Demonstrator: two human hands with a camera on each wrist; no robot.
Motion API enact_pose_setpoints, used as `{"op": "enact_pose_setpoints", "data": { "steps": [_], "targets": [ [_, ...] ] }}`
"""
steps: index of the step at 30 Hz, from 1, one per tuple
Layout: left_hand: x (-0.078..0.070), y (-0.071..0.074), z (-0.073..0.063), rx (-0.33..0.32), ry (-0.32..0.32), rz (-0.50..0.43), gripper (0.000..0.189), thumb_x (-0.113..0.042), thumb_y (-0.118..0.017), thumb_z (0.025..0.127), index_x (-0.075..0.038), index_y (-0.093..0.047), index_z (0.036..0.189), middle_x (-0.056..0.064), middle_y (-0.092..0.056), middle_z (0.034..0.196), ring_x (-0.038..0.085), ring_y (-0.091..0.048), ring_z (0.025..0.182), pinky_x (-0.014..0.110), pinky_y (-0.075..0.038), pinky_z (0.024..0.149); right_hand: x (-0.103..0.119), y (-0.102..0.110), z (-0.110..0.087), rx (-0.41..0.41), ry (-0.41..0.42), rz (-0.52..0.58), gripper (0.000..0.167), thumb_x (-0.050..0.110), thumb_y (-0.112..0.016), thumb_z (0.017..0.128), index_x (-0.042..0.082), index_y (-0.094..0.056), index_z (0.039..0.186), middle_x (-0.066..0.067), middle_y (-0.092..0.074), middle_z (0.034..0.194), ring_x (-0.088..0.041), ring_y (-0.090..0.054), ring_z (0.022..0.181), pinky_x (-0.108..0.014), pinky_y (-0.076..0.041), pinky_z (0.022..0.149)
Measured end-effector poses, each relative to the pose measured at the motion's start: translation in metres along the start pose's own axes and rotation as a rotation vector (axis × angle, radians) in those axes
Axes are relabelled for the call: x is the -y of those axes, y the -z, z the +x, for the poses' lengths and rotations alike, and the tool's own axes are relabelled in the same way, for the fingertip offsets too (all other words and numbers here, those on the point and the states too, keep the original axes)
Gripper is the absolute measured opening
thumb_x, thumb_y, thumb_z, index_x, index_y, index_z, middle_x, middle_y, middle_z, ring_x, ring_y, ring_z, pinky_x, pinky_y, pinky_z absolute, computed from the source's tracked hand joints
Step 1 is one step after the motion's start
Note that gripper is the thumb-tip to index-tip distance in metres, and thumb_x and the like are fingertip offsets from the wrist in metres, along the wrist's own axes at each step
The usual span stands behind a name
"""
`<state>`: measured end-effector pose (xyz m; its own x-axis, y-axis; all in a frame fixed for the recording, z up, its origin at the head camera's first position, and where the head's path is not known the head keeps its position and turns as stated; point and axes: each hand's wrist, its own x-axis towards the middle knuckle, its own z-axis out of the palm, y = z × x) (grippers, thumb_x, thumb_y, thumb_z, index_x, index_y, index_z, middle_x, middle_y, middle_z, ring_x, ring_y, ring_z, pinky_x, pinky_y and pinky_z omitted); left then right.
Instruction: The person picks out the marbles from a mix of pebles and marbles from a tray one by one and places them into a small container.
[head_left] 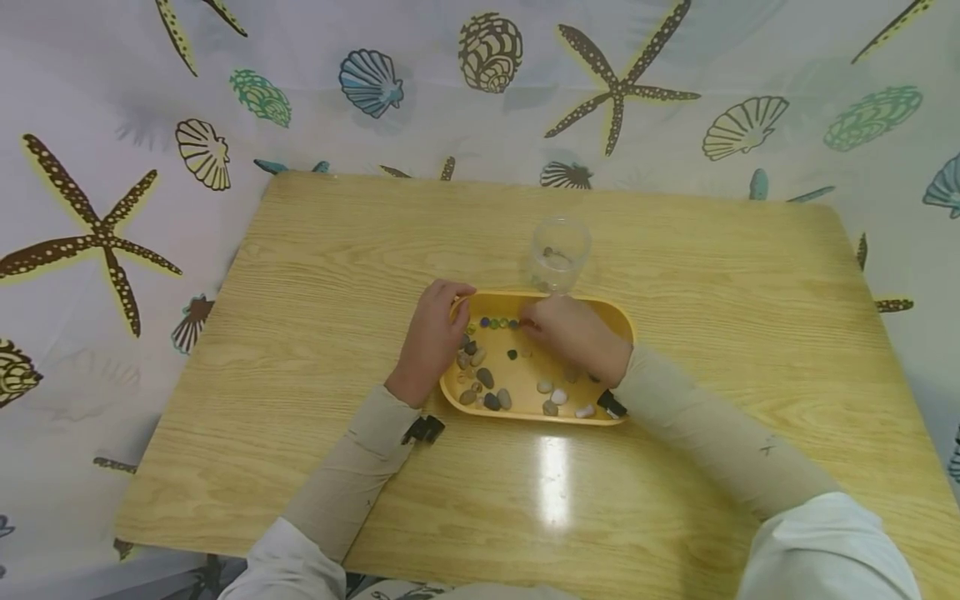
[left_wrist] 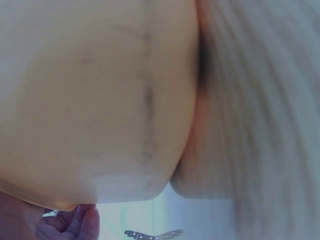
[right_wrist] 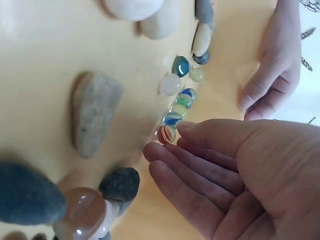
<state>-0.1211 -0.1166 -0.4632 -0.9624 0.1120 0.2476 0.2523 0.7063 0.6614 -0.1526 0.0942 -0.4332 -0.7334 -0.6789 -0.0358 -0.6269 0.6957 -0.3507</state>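
Observation:
A yellow tray holds pebbles and glass marbles. My left hand holds the rim at the tray's far left corner; in the left wrist view its fingers show past the tray's wall. Near the tray's far wall, my right hand pinches a red-striped marble between thumb and fingertips. That marble sits at the end of a row of marbles, beside a blue-swirled marble. A dark green stone and a clear whitish marble lie just off the row.
A clear plastic cup with a little something inside stands behind the tray on the wooden table. Grey pebbles line the tray's left end; white stones lie toward the near right. A shell-and-starfish curtain hangs behind.

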Motion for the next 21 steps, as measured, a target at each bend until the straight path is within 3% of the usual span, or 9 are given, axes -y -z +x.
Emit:
{"op": "enact_pose_setpoints", "data": {
  "steps": [14, 21],
  "targets": [
    [-0.0020, 0.0004, -0.0005, 0.008, 0.009, 0.009, 0.022, -0.014, -0.052, 0.096, -0.011, -0.060, 0.116, 0.002, -0.053, 0.108, 0.015, -0.049, 0.096, 0.027, -0.046, 0.075, 0.0065, -0.0073, -0.0007, -0.053, -0.008, -0.099, 0.016, 0.009, -0.061, 0.089, 0.009, -0.063, 0.074, 0.002, -0.051, 0.064, -0.012, -0.045, 0.055, -0.025, -0.040, 0.050],
    [-0.0017, 0.0000, -0.0006, 0.006, 0.007, 0.012, 0.021, -0.013, -0.052, 0.096, -0.011, -0.060, 0.115, 0.002, -0.053, 0.109, 0.015, -0.050, 0.097, 0.027, -0.046, 0.077, 0.0075, -0.0089, -0.0001, -0.054, -0.008, -0.090, 0.019, 0.007, -0.059, 0.089, 0.009, -0.060, 0.071, 0.002, -0.048, 0.062, -0.012, -0.044, 0.053, -0.024, -0.037, 0.047]
  ]
}}
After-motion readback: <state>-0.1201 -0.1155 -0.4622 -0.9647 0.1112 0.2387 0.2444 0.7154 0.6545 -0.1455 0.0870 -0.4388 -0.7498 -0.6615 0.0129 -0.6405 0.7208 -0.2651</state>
